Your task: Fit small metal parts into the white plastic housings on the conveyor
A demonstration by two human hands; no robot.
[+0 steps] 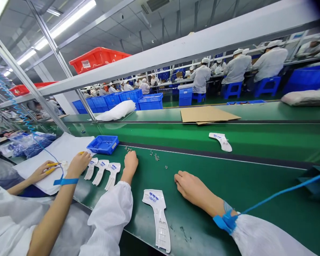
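My left hand (131, 164) reaches over the green work surface, its fingers bent together beside a small pile of tiny metal parts (127, 148). Whatever its fingertips hold is hidden. My right hand (191, 187), a blue strap at its wrist, rests low over the surface with curled fingers, and I cannot see anything in them. Between the hands, nearer to me, lies a white gun-shaped plastic shell (159, 220) with blue pieces at its wide end. More tiny metal parts (156, 156) lie loose beyond the hands. Several similar white shells (112, 174) lie left of my left hand.
A co-worker's hand (79, 164) is close on the left; the other (44, 171) holds a yellow-handled tool. A blue tray (103, 145) sits beyond the shells. Another white shell (222, 140) lies on the green belt (160, 133). A blue cord (282, 193) runs from my right wrist.
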